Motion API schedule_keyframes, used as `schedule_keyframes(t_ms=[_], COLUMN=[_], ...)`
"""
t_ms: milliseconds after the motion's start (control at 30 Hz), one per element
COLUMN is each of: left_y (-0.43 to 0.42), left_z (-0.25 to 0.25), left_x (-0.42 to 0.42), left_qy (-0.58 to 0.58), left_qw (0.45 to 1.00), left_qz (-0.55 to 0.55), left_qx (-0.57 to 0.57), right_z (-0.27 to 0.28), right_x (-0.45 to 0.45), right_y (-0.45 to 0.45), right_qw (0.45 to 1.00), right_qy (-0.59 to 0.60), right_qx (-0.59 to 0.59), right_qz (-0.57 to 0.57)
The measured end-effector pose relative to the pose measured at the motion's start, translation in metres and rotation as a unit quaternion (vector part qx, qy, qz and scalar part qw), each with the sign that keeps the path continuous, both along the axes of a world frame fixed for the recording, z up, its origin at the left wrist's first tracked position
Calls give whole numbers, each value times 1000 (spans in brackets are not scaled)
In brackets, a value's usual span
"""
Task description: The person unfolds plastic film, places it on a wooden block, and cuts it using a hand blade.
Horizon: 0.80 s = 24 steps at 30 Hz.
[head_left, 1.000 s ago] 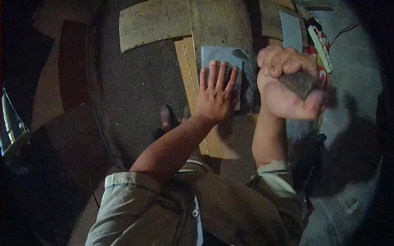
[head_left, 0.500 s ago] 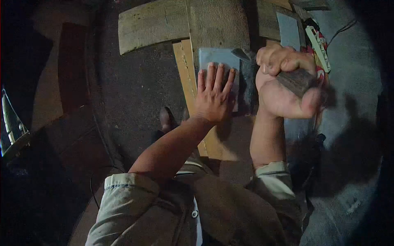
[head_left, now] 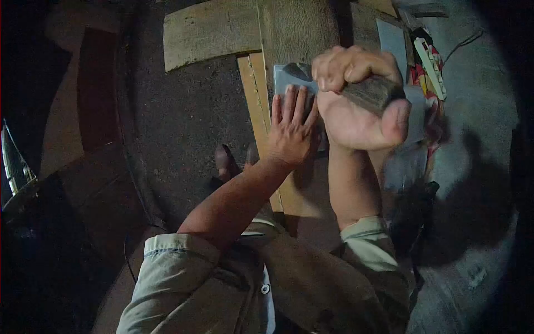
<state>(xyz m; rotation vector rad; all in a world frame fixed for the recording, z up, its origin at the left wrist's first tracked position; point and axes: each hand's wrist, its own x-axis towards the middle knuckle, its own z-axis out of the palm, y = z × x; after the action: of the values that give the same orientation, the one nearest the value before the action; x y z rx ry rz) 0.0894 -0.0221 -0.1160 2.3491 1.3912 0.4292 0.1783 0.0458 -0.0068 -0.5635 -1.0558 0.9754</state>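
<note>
My left hand [head_left: 292, 131] lies flat with its fingers a little spread on a pale blue-grey sheet [head_left: 281, 78], covering much of it. Raised over the sheet's right side, my right hand [head_left: 361, 117] is wrapped round a dark, worn, squared block [head_left: 374, 93]. One end of the block shows between thumb and fingers. A dark, flat, pointed piece [head_left: 297, 70] sticks out to the left past my knuckles, above the sheet; whether it belongs to the block is hidden by my fingers.
A patterned brown board [head_left: 297, 33] lies beyond the sheet, with a curved wooden-looking piece [head_left: 211, 33] at left. Beneath runs a cardboard strip [head_left: 257, 100]. At right are another pale sheet [head_left: 392, 42] and a white power strip [head_left: 431, 67].
My right hand has moved left with the block, bringing the dark pointed piece further over the sheet. The left hand stays pressed on the sheet.
</note>
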Motion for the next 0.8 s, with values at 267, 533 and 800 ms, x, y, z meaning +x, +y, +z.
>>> schedule_keyframes(t_ms=[267,533,800], left_y=[-2,-1,2], left_z=[-12,-8,-2], left_x=[-1,-1,-1], left_qy=[0,-19,28], left_qw=[999,1000,999], left_qz=[-24,-23,-22], left_qx=[24,9,27], right_z=[4,-1,1], right_x=[10,1,15], right_y=[-20,-13,-13], right_qw=[995,997,996], right_qy=[12,13,25], right_qx=[87,56,83], right_qz=[44,53,37])
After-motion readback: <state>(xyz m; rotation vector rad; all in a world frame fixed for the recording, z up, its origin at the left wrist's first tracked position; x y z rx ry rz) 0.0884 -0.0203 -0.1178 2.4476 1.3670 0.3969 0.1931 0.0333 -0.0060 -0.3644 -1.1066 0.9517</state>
